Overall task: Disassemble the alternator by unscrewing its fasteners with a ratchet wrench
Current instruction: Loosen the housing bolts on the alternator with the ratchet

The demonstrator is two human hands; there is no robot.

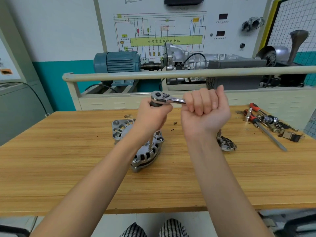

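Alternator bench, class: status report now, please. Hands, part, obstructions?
Left hand steadies ratchet wrench head; right hand grips its handle. Extension seated on alternator. Loose part beside right forearm.

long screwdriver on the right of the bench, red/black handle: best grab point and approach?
Probably the red-and-black handle of the long screwdriver, taken from above. It lies flat on the bench, with its thin bare shaft pointing toward the near right. The handle is the thick end, but it sits in a pile of small parts, so a top-down pinch across it seems cleanest.
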